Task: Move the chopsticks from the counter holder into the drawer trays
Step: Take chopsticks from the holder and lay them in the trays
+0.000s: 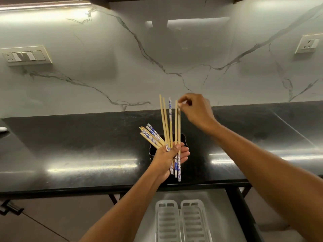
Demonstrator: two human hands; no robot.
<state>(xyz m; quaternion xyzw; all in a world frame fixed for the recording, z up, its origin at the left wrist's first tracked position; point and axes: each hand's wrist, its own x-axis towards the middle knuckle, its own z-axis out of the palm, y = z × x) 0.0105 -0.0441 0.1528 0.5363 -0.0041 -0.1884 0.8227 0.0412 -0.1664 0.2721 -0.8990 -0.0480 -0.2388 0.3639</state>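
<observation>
Hands over the black stone tabletop [87, 137]. I see left hand [167, 159] with fingers curled round a fanned bundle of pale wooden chopsticks with blue-and-white patterned ends [168, 130], held above the black square holder [182, 137]. Right hand [194, 109] pinches the top of one upright stick between thumb and fingertips. Two white slotted plastic trays [181, 222] sit in the open drawer [148, 215] below the tabletop edge.

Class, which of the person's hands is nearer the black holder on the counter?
Left. The left hand grips chopsticks directly over the black holder; the right hand is raised beyond it, pinching one chopstick's top end.
</observation>
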